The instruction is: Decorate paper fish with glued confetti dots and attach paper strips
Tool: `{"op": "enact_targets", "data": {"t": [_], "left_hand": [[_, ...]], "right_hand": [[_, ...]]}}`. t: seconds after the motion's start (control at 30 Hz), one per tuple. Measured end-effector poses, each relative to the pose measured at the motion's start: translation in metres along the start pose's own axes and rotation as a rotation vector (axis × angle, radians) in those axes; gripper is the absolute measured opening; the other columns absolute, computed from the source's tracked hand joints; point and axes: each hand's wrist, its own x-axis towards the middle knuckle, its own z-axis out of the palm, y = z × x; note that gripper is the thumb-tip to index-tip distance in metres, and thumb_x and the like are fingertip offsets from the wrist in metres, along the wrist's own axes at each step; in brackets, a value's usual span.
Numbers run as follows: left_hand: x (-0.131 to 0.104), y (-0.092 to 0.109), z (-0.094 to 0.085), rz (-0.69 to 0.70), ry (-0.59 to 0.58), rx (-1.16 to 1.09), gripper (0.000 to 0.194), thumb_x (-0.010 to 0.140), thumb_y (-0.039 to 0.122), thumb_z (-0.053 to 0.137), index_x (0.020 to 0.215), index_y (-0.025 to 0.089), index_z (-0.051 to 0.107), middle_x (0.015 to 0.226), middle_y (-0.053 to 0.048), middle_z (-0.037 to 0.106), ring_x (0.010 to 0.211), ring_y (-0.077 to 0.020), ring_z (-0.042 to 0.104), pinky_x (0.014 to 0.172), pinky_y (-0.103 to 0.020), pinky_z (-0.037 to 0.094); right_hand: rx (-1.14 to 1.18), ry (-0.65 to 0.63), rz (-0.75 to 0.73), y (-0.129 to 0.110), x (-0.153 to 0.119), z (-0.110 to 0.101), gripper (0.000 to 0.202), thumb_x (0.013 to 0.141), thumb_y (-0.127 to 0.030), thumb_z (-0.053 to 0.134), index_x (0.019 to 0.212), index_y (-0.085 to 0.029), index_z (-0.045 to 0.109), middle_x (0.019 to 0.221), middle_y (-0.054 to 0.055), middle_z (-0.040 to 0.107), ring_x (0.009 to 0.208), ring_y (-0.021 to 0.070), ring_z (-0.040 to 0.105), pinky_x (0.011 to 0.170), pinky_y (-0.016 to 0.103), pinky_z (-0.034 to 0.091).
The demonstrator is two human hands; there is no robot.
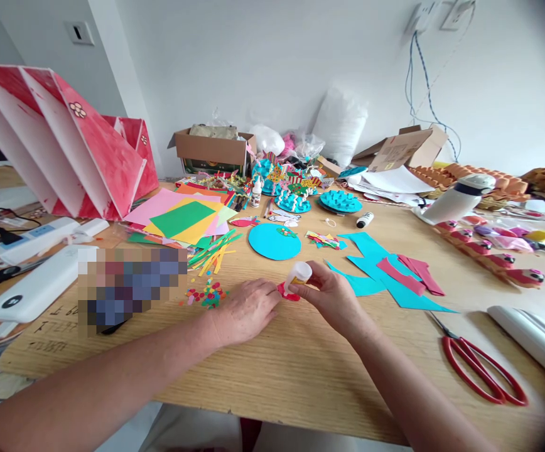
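My right hand (pixel 331 292) is closed around a small white glue bottle (pixel 299 274), tipped down over a small red paper cutout (pixel 292 296) on the table. My left hand (pixel 247 307) rests on the tabletop, its bent fingers pinching or pressing the cutout's left edge; the fingertips are partly hidden. Left of that hand lie scattered coloured paper dots (pixel 206 293). Beyond both hands is a blue paper disc (pixel 275 242) with a small green decorated piece on it. A red paper fish (pixel 244 221) lies behind the disc.
Blue paper offcuts (pixel 371 263) and red strips (pixel 400 276) lie right, with red-handled scissors (pixel 482 370) nearer. Coloured sheets (pixel 183 221) and paper strips (pixel 218 251) lie left, beside a white power bank (pixel 37 282). Finished blue crafts (pixel 294 199) and a cardboard box (pixel 211 147) stand behind.
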Motion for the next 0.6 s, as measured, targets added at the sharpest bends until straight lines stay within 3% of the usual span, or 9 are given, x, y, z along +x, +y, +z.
{"op": "enact_targets", "data": {"t": [0.43, 0.6], "left_hand": [[0.0, 0.002, -0.005, -0.009, -0.019, 0.003, 0.02, 0.079, 0.012, 0.046, 0.099, 0.016, 0.05, 0.099, -0.006, 0.056, 0.096, -0.0193, 0.051, 0.085, -0.034, 0.041], [0.0, 0.002, -0.005, -0.005, -0.02, -0.005, 0.023, 0.079, 0.013, 0.047, 0.102, 0.016, 0.049, 0.101, -0.006, 0.056, 0.098, -0.0193, 0.05, 0.086, -0.034, 0.04]], "right_hand": [[-0.05, 0.056, -0.009, 0.009, 0.004, -0.007, 0.018, 0.067, -0.036, 0.06, 0.074, -0.02, 0.053, 0.072, 0.0, 0.061, 0.071, 0.016, 0.056, 0.065, 0.027, 0.043], [-0.083, 0.014, 0.028, 0.001, -0.004, -0.011, 0.02, 0.066, -0.038, 0.061, 0.073, -0.021, 0.054, 0.071, -0.001, 0.06, 0.069, 0.0158, 0.056, 0.062, 0.026, 0.043]]}}
